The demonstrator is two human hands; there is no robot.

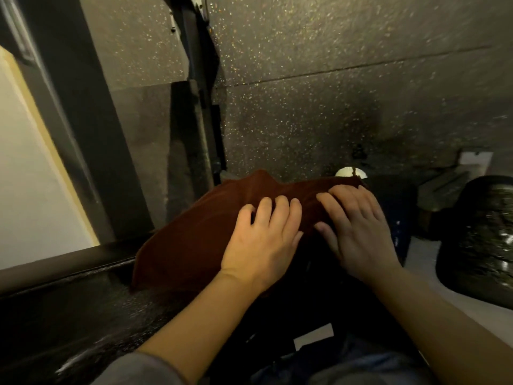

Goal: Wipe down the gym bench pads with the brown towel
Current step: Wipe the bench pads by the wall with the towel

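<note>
Brown towel (194, 234) spread over dark pad (394, 207)

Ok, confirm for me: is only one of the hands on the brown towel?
No, both the left hand and the right hand rest on the brown towel.

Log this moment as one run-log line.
step: wiping | left hand: flat on brown towel | right hand: flat on towel | towel: spread over dark pad | floor: speckled

- Speckled rubber floor (333, 87), dark with pale flecks, crossed by a straight seam line.
- Black metal frame post (83, 129), slanting from upper left towards the lower centre.
- Pale wall panel (33, 190) at far left.
- Round white object (350, 172), partly hidden, centre right.
- Shiny black bag-like shape (483, 240) at right edge, identity unclear.
</note>
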